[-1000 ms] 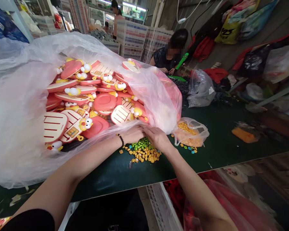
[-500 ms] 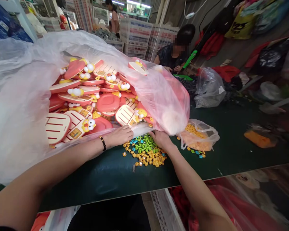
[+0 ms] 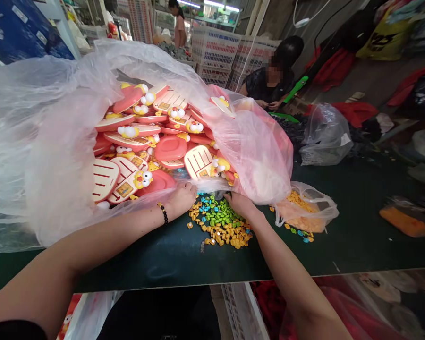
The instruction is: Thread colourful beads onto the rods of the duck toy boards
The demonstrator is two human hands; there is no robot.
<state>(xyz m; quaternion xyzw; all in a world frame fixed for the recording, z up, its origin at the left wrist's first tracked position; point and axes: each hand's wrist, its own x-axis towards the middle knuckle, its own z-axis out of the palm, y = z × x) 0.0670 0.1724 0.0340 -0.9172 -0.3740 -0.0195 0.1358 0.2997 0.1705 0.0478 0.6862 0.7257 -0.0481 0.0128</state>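
Observation:
A large clear plastic bag (image 3: 62, 137) lies on its side, its mouth towards me. Inside are many red and cream toy pieces (image 3: 170, 148) with yellow duck-like heads and bulging white eyes. My left hand (image 3: 181, 198), a beaded bracelet at its wrist, is closed on the lower lip of the bag's mouth. To the right, my right hand (image 3: 241, 205) grips the same lip, with its fingertips partly hidden by the film. Between and below my hands lies a pile of small green pieces (image 3: 221, 212), with yellow pieces (image 3: 230, 235) in front and blue pieces (image 3: 206, 203) behind.
On the dark green table (image 3: 141, 259), a small bag of yellow pieces (image 3: 304, 210) stands to the right. Farther right lies an orange-filled bag (image 3: 407, 219). Across the table sits a person (image 3: 272, 80) near a green tool (image 3: 297, 89). Stacked crates (image 3: 216, 52) stand behind.
My view has turned slightly left, so the scene sits farther right. The bag's lip is drawn back a little between my hands, showing more blue pieces. Both hands stay at the lip.

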